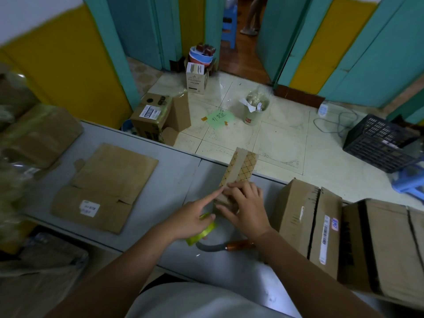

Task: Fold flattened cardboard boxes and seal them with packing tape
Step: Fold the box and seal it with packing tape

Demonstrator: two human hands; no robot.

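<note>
A small patterned cardboard box (238,168) lies on the grey table (165,180) just beyond my hands, a plain strip running down its top. My right hand (245,207) lies over its near end with fingers spread flat. My left hand (195,216) grips a yellow-green roll of packing tape (203,234) while its index finger stretches out and presses the box's near left corner. A flattened cardboard box (107,187) with a white label lies on the table to the left.
Assembled taped boxes (307,216) stand at the right of the table. A curved tool with an orange handle (229,246) lies near the front edge. Bagged cardboard stacks (39,134) sit far left. On the floor beyond are boxes, a bin (253,111) and a black crate (378,143).
</note>
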